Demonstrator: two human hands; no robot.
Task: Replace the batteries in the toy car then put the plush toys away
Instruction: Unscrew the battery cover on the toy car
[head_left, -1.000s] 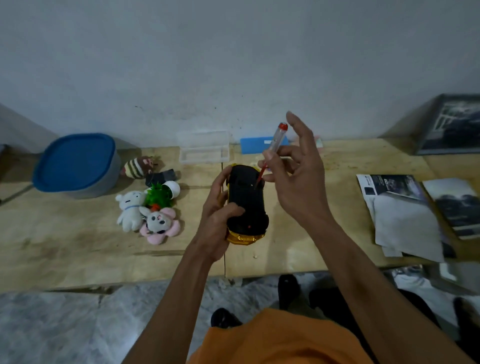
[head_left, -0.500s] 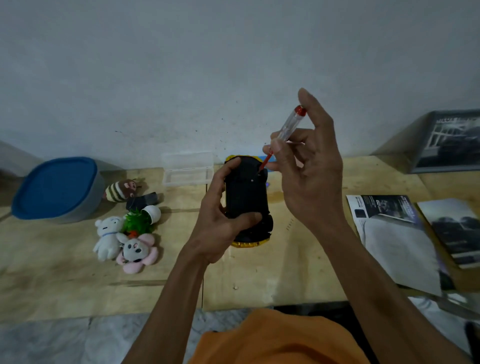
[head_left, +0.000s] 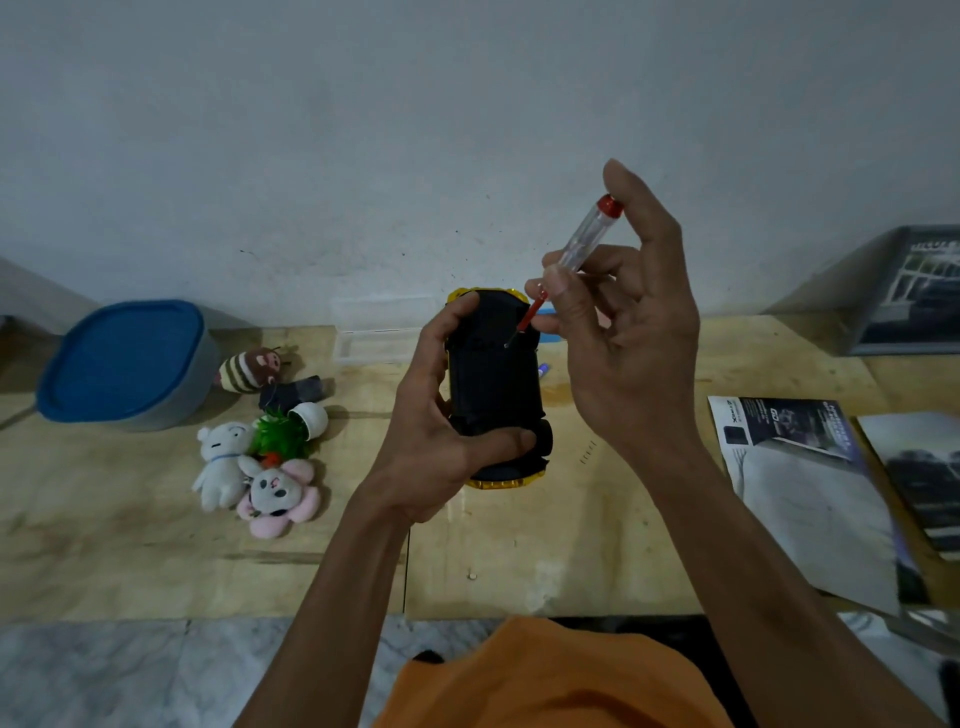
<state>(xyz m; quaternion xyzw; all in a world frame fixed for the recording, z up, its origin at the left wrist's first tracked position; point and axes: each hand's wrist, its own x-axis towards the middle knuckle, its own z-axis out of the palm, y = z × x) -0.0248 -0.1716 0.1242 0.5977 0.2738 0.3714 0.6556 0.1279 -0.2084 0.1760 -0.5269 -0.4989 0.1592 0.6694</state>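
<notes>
Above the table (head_left: 597, 545): left hand (head_left: 441, 436) gripping rigid, seemingly light car (head_left: 496, 395) by flanks; right hand (head_left: 623, 343) pinching screwdriver (head_left: 571, 262).

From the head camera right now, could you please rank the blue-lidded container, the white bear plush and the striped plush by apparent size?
1. Blue-lidded container, clearly largest.
2. White bear plush.
3. Striped plush, smallest, though it lies farther back, so its true size is uncertain.

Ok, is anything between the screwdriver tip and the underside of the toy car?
Nothing visible. The screwdriver in the right hand has its tip right at the toy car underside, held by the left hand, whose fingers grip the edges, clear of the tip.
</notes>
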